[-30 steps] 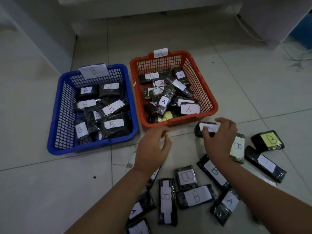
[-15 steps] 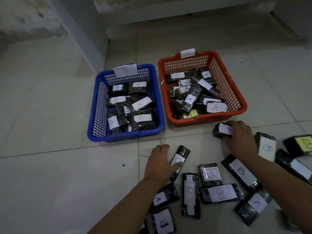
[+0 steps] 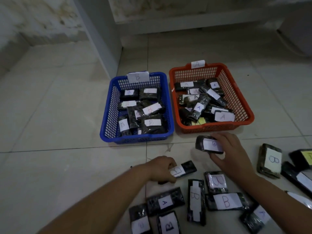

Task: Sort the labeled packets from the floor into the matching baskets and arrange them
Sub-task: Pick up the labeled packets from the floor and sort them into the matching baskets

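Now that each hand has closed on a packet since a second ago, the right hand lifts its B-labelled packet while the left hand pinches a slim packet, both probably bound for the blue basket beyond them.

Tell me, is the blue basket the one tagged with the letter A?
No, the blue basket carries a paper tag reading B on its far rim, while the A tag sits on the orange basket.

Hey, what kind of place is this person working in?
Probably an indoor room at home or a storeroom, worked on the floor: pale tiled floor, a stained wall, and a blue basket and an orange basket for sorting packets.
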`<act>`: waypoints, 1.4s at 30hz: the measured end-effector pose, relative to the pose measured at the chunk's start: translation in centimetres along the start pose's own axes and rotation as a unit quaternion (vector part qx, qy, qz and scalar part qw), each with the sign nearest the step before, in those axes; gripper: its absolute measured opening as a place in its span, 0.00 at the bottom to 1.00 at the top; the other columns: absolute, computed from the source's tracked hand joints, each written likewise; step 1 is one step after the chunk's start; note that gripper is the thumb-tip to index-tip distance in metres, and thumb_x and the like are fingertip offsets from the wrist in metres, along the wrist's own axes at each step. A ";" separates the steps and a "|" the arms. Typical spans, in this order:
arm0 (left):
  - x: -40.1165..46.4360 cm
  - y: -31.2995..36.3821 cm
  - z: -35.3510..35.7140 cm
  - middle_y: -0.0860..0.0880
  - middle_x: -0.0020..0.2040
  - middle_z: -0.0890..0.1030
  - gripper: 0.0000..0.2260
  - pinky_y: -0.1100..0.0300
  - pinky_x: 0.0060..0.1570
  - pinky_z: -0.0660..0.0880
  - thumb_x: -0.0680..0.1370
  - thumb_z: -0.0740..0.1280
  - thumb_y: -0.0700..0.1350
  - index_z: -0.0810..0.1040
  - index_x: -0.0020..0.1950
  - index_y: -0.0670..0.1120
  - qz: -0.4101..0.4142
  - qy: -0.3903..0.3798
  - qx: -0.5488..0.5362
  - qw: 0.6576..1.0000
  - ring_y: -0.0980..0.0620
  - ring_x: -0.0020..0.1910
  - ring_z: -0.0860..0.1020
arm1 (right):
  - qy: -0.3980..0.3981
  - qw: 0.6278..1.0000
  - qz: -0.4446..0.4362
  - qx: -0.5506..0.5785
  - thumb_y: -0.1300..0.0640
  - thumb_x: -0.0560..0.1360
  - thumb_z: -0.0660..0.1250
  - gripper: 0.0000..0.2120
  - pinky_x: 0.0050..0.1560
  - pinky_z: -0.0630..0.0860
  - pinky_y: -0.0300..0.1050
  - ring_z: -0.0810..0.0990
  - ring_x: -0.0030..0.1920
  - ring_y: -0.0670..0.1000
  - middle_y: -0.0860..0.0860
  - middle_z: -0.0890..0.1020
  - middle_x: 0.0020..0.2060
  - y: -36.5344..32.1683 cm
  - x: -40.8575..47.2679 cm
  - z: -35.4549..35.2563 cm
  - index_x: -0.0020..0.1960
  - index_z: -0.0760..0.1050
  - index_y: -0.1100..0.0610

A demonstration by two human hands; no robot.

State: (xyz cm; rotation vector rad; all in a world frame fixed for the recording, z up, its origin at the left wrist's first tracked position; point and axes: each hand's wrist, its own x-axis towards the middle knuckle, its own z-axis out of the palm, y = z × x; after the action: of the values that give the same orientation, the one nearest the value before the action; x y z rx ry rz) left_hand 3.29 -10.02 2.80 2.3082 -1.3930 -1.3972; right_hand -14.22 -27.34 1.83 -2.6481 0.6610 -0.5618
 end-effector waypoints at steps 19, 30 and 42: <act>-5.6 -10.8 -16.5 0.49 0.53 0.75 0.25 0.67 0.33 0.75 0.67 0.77 0.36 0.70 0.59 0.46 -0.067 0.253 -0.325 0.909 0.55 0.43 0.76 | -0.104 0.994 -0.026 0.035 0.60 0.70 0.69 0.26 0.59 0.72 0.46 0.73 0.58 0.51 0.49 0.70 0.62 -11.5 20.4 2.4 0.67 0.68 0.52; -2.3 -16.5 -17.1 0.46 0.59 0.78 0.24 0.59 0.51 0.75 0.71 0.72 0.35 0.72 0.65 0.47 -0.026 0.385 -0.434 0.814 0.50 0.51 0.77 | -0.054 0.990 0.076 0.109 0.64 0.71 0.69 0.22 0.58 0.72 0.45 0.73 0.59 0.52 0.52 0.74 0.58 -13.6 20.3 11.0 0.62 0.67 0.55; -0.9 -18.4 -19.2 0.49 0.53 0.79 0.22 0.64 0.47 0.72 0.72 0.73 0.39 0.74 0.64 0.46 -0.021 0.263 -0.274 0.925 0.52 0.52 0.76 | -0.082 0.982 0.042 0.166 0.70 0.70 0.65 0.18 0.52 0.72 0.46 0.73 0.53 0.52 0.50 0.70 0.53 -16.9 22.7 17.8 0.56 0.68 0.56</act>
State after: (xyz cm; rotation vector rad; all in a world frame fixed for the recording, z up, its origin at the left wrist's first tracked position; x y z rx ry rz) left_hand 29.42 -5.33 5.16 2.1009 -0.6891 -0.9045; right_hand 18.48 -20.61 0.19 -2.3123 0.5697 -0.3859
